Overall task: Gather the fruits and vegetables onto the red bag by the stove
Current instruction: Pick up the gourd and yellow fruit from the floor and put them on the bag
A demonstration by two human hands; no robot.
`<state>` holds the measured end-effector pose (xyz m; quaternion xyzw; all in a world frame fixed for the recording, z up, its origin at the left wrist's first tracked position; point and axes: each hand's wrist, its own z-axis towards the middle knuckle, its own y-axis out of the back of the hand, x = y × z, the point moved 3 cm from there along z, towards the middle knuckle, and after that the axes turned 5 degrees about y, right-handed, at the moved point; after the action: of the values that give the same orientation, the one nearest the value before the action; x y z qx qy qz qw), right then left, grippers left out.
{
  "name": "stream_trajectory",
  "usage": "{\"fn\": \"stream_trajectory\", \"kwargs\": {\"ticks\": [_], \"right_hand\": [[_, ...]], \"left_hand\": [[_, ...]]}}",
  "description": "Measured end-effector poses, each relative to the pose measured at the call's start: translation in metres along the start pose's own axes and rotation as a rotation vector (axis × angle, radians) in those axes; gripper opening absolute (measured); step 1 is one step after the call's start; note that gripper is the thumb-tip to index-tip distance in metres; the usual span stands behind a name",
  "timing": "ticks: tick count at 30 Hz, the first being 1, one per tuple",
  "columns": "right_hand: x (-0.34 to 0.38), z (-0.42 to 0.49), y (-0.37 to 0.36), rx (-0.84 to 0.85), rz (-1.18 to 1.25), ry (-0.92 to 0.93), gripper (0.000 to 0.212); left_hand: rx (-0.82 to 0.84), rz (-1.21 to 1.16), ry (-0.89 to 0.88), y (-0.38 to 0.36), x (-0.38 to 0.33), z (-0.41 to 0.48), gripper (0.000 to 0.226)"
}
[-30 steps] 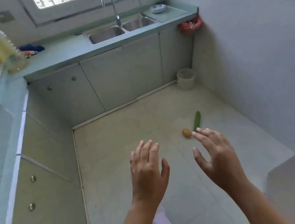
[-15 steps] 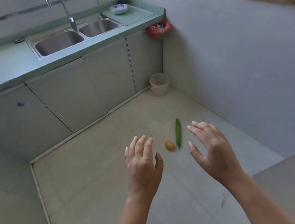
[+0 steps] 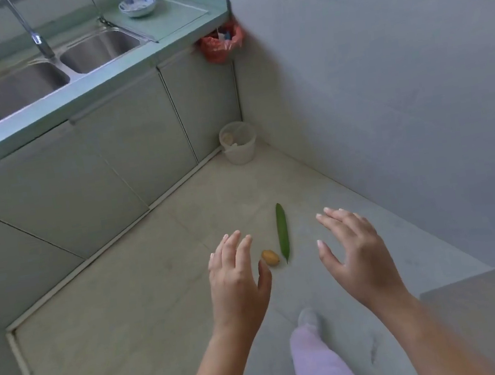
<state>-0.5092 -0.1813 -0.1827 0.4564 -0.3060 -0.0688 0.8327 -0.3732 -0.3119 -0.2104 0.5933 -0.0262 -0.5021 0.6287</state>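
A long green cucumber (image 3: 283, 233) lies on the pale floor tiles, pointing toward the far wall. Just left of its near end sits a small yellow-orange fruit (image 3: 270, 257). My left hand (image 3: 236, 278) hovers to the left of the fruit, fingers apart and empty, thumb close to it. To the right of the cucumber hangs my right hand (image 3: 354, 255), also spread and empty. Neither hand touches anything. No stove is in view. A red bag (image 3: 221, 43) hangs under the counter's end.
A double steel sink (image 3: 43, 76) and a blue-white bowl (image 3: 137, 5) sit on the green counter. A small white bin (image 3: 238, 142) stands in the floor corner. Cabinet doors run along the left. My leg in pale trousers (image 3: 318, 358) steps forward below.
The view has moved closer and turned right; the cucumber and fruit now lie between my hands. Both hands stayed open. My leg has come into view.
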Motion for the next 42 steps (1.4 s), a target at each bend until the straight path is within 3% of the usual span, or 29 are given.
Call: {"fn": "stream_trajectory", "kwargs": {"ticks": [9,16,25,30,38,42], "right_hand": [[-0.128,0.091,-0.053,0.059,0.07,-0.099,0.042],[-0.204,0.126,-0.142,0.182,0.109,-0.176,0.043],[-0.31,0.113,-0.335,0.302,0.149,-0.256,0.046],[-0.372,0.083,-0.454,0.407,0.054,-0.261,0.048],[-0.467,0.041,-0.615,0.552,0.015,-0.292,0.043],[-0.504,0.024,-0.667,0.649,0.0,-0.243,0.052]], "left_hand": [[0.161,0.005,0.159,-0.119,-0.006,0.11,0.05],[0.304,0.085,0.245,-0.207,0.053,0.146,0.051],[0.47,0.078,0.342,-0.381,0.184,0.161,0.051],[0.52,0.047,0.407,-0.483,0.265,0.152,0.049],[0.633,0.026,0.31,-0.627,0.37,0.138,0.052],[0.679,0.023,0.261,-0.67,0.403,0.125,0.056]]}}
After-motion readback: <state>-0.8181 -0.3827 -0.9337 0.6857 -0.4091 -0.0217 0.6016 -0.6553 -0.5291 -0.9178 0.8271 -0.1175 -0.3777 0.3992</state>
